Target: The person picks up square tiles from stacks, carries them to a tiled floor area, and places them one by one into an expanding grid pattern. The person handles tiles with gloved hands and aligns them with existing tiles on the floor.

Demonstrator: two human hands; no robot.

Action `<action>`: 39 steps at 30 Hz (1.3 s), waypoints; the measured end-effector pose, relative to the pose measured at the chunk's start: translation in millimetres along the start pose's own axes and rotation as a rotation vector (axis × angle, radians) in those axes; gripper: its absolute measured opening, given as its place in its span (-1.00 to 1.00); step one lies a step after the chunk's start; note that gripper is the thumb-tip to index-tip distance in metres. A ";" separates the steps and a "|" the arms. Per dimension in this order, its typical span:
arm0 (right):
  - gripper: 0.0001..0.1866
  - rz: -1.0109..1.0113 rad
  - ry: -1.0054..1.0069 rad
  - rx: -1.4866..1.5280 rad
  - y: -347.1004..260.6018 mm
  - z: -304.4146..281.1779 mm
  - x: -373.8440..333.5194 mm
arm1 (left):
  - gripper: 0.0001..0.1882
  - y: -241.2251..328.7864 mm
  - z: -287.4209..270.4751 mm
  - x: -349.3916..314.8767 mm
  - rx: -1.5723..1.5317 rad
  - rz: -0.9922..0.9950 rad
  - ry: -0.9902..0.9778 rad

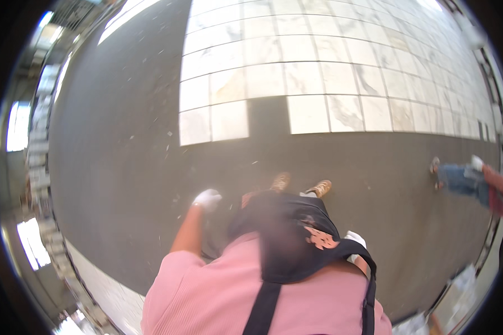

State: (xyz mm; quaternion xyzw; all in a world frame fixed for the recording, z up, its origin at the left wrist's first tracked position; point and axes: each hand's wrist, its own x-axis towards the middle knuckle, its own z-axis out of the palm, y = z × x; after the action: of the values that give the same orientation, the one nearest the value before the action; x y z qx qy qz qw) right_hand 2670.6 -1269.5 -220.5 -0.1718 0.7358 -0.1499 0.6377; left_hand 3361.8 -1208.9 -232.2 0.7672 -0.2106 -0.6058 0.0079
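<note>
Left hand (208, 199), white-gloved and blurred, hangs at 8 o'clock from the view's centre, its forearm (188, 229) pointing toward 1 o'clock; right hand (356, 239), also gloved, is at 4 o'clock, partly hidden, finger pose unclear

The grey floor (112, 151) carries scattered pale flecks (255, 162). Along the floor's left edge run blurred pale stacks (39, 146); beyond them, two bright windows (19, 125) show. A pale strip (105, 289) borders the floor's near-left side; a bright band (126, 19) marks its far left.
</note>
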 end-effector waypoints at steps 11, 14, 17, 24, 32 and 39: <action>-0.62 0.049 -0.113 -0.222 12.9 29.8 -10.1 | -0.47 36.1 -43.8 12.6 0.306 0.060 -0.132; -0.65 0.063 -0.118 -0.293 23.6 28.2 -20.3 | -0.52 93.2 -45.6 19.3 0.645 0.169 -0.189; -0.68 0.058 -0.131 -0.393 42.9 21.0 -31.6 | -0.51 140.7 -37.5 25.1 0.719 0.244 -0.059; -0.74 -0.623 -0.360 -1.122 80.6 22.7 -55.6 | -0.32 182.4 24.6 46.5 0.469 0.613 -0.058; -0.56 0.074 0.019 0.293 103.6 54.4 -92.7 | -0.57 113.9 34.7 92.5 0.865 0.542 -0.219; -0.66 -0.483 0.140 -0.386 282.1 70.5 -89.8 | -0.58 148.5 10.1 82.7 0.863 0.359 -0.020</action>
State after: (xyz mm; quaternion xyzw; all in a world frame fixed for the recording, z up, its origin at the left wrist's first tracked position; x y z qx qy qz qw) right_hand 2734.5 -977.0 -274.9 -0.4489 0.7306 -0.1660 0.4870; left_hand 3320.4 -1369.3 -271.8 0.6458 -0.5731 -0.4590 -0.2092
